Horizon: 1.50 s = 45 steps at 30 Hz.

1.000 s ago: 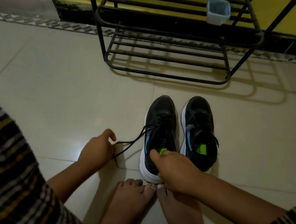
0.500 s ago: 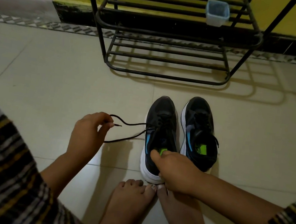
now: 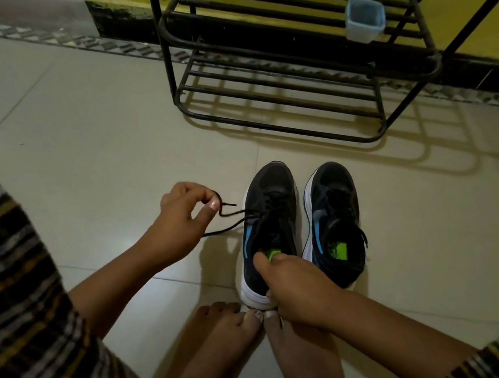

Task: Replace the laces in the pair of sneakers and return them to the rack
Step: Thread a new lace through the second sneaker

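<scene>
Two black sneakers with white soles stand side by side on the tiled floor, toes toward the rack. My right hand [image 3: 298, 287] grips the heel of the left sneaker [image 3: 271, 204], thumb inside the opening. My left hand [image 3: 182, 221] pinches the black lace [image 3: 234, 218] near its tip, to the left of that shoe; the lace runs from my fingers to the eyelets. The right sneaker [image 3: 334, 206] stands untouched, its lace end hanging over the right side.
A black metal shoe rack [image 3: 275, 125] stands against the yellow wall ahead, with a small blue plastic container [image 3: 364, 20] on its upper shelf. My bare feet [image 3: 252, 348] rest just behind the left sneaker. Striped fabric covers both lower corners.
My left hand has risen and moved toward the shoe, drawing the lace up off the floor. My right hand keeps its hold on the heel.
</scene>
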Available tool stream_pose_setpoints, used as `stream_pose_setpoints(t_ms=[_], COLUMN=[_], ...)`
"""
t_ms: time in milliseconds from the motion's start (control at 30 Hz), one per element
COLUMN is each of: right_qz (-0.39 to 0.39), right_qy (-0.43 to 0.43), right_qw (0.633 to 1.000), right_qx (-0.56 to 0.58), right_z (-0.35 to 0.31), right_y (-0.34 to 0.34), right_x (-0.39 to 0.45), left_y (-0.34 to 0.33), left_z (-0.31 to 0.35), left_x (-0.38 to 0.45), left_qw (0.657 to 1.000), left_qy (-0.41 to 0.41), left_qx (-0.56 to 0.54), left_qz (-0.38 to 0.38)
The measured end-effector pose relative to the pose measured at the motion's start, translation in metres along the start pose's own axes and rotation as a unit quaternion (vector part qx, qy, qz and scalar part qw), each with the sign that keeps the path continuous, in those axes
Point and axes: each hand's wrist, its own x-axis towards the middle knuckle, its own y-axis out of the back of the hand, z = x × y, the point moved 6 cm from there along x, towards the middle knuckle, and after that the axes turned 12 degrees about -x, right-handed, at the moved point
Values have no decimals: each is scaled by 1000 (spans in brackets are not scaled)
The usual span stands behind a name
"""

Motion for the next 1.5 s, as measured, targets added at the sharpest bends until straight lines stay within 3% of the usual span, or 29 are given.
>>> stream_pose_setpoints(t_ms=[100, 167, 333, 400, 467, 533, 633, 733, 1100, 1200, 1333, 1500], right_qz=[9, 30, 211, 294, 323, 302, 194, 138, 194, 215, 230, 258], right_qy=[9, 5, -92, -143, -187, -220, -263, -261, -244, -238, -221, -205], right_qw=[1000, 998, 958, 931, 916, 914, 930, 944, 927, 921, 922, 916], right_qx=[22, 50, 170, 163, 149, 159, 166, 146, 208, 221, 220, 230], right_z=[1, 6, 32, 46, 58, 62, 64, 65, 67, 63, 58, 54], right_y=[-3, 2, 22, 30, 35, 34, 21, 14, 18, 23, 28, 29], right_x=[0, -3, -14, -17, -16, -11, -3, -1, -6, -8, -11, -13], left_y=[-1, -7, -19, -22, -24, -26, -29, -36, -50, -53, -54, -50], left_z=[19, 27, 20, 13, 12, 15, 23, 22, 32, 35, 43, 38], left_x=[5, 6, 8, 8, 8, 8, 7, 5, 1, -1, -3, -2], left_qw=[998, 997, 998, 998, 997, 998, 998, 998, 997, 996, 975, 971], left_qy=[-40, -68, -37, -11, -5, -27, -59, -47, -62, -86, -184, -154], left_qx=[52, 17, -41, -53, -65, -47, 6, -21, -22, 15, 122, 180], left_qz=[2, -30, -21, -27, -36, -38, -17, -33, -31, -25, -11, 16])
